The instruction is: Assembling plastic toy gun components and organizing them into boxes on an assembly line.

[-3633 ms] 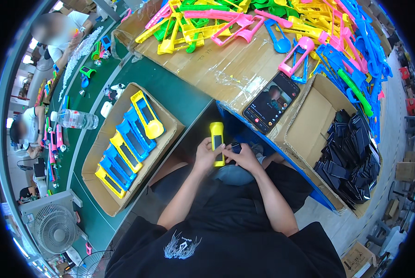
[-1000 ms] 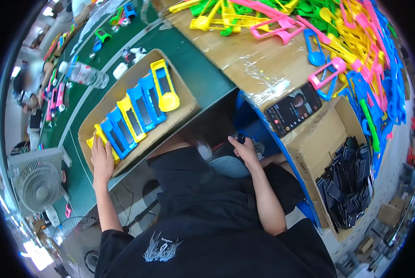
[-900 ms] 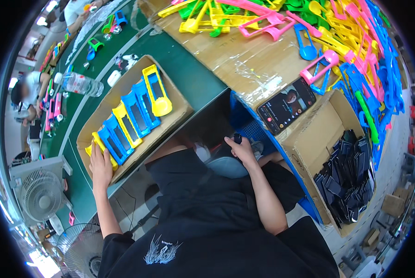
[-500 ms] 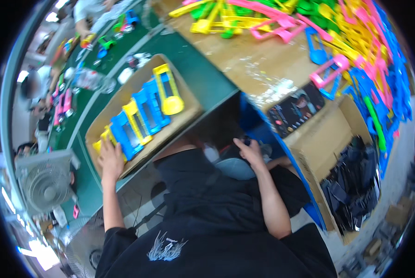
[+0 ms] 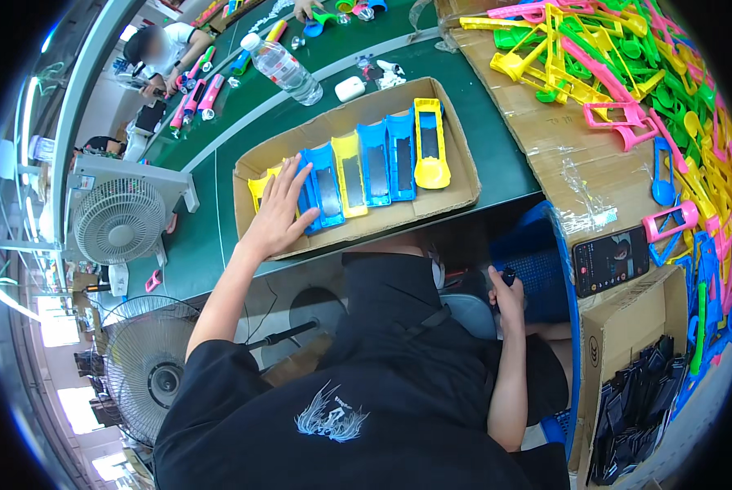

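My left hand (image 5: 278, 214) lies with fingers spread over the left part of a row of plastic pieces in a shallow cardboard tray (image 5: 470, 175). Under and beside its fingers are a yellow piece (image 5: 256, 186) and a blue frame-shaped piece (image 5: 325, 189). Farther right in the row stand another yellow frame (image 5: 350, 175), more blue ones and a yellow frame with a round scoop-like end (image 5: 432, 167). Below the table edge, my right hand (image 5: 509, 300) is closed around a small black object (image 5: 509, 277), whose kind I cannot make out.
Right of the tray, a brown cardboard surface (image 5: 537, 122) bears a heap of coloured plastic parts (image 5: 685, 131) and a phone (image 5: 611, 261). A box of black pieces (image 5: 640, 400) stands below. A water bottle (image 5: 288, 72), fan (image 5: 121, 224) and co-worker (image 5: 166, 57) are left.
The whole view has swung, so tray and table appear farther right. My left hand still rests at the row's left part, now more spread. The right hand keeps the black object low.
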`<action>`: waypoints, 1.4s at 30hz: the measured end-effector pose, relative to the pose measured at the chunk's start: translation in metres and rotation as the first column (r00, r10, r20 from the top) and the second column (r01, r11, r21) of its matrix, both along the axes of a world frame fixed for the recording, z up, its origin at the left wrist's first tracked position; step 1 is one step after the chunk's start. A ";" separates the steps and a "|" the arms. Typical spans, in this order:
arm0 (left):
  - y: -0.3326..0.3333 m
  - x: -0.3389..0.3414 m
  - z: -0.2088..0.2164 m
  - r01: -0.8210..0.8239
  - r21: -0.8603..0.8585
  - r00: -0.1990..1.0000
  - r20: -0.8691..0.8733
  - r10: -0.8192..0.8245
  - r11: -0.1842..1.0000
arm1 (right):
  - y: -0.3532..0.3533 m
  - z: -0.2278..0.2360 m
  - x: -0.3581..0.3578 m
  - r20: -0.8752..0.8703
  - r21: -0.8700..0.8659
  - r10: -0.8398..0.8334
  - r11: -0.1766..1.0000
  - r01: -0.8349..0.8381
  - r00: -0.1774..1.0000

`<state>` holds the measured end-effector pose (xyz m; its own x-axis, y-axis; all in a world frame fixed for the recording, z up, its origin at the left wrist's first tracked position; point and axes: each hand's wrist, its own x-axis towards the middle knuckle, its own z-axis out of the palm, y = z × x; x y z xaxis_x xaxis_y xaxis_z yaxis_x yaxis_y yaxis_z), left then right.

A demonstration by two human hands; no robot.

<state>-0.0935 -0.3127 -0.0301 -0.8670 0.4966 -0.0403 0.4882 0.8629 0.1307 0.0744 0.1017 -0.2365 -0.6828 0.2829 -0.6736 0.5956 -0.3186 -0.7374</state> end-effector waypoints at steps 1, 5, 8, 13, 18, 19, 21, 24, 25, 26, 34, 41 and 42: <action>0.000 -0.001 -0.002 0.008 0.006 1.000 0.005 -0.008 1.000 | 0.000 -0.002 0.000 -0.006 0.010 -0.003 1.000 0.003 1.000; 0.003 -0.004 -0.005 0.015 -0.157 1.000 0.025 -0.011 0.987 | 0.000 -0.002 0.001 0.002 0.027 -0.014 1.000 0.014 1.000; 0.009 -0.008 -0.012 0.041 -0.147 0.999 0.031 -0.037 0.988 | 0.003 -0.007 0.006 -0.022 0.031 -0.031 0.999 0.032 0.999; 0.003 -0.005 -0.015 0.051 -0.103 0.999 -0.004 -0.052 0.993 | 0.000 -0.005 0.004 -0.065 0.034 0.034 0.999 -0.032 0.997; 0.019 -0.010 -0.005 0.122 -0.136 0.988 -0.072 -0.133 0.983 | 0.005 -0.010 0.007 -0.073 0.041 -0.004 0.999 0.007 0.997; 0.018 -0.012 -0.005 0.195 -0.142 0.977 -0.062 -0.205 0.970 | 0.005 -0.010 0.008 -0.071 0.046 0.005 0.999 -0.002 0.997; 0.017 -0.015 -0.005 0.273 -0.150 0.958 -0.050 -0.283 0.950 | 0.004 -0.009 0.008 -0.067 0.031 -0.005 1.000 0.007 0.998; 0.018 -0.015 -0.007 0.277 -0.148 0.959 0.107 -0.263 0.949 | 0.005 -0.008 0.006 -0.067 0.002 0.007 1.000 -0.007 0.998; 0.018 -0.013 -0.005 0.270 -0.155 0.961 0.105 -0.256 0.950 | 0.004 -0.009 0.005 -0.067 0.002 0.001 1.000 -0.001 0.998; 0.019 -0.011 -0.003 0.266 -0.173 0.964 0.048 -0.262 0.948 | 0.002 -0.010 0.004 -0.068 -0.001 -0.001 1.000 0.001 0.998; 0.063 -0.038 -0.001 0.478 -0.145 0.878 0.049 -0.476 0.866 | 0.007 -0.011 0.009 -0.092 0.024 -0.023 0.999 0.025 0.996; 0.071 -0.032 -0.009 0.464 -0.156 0.885 0.123 -0.449 0.872 | 0.007 -0.005 0.005 -0.035 0.032 0.014 0.999 -0.013 0.999; 0.074 -0.031 -0.008 0.476 -0.183 0.880 0.116 -0.461 0.860 | 0.005 -0.005 0.004 -0.049 0.043 0.016 0.999 -0.014 0.999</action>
<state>-0.1249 -0.2391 -0.0385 -0.5258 0.8186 -0.2311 0.8377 0.5455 0.0261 0.0783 0.1063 -0.2414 -0.7194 0.3004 -0.6263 0.5622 -0.2776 -0.7790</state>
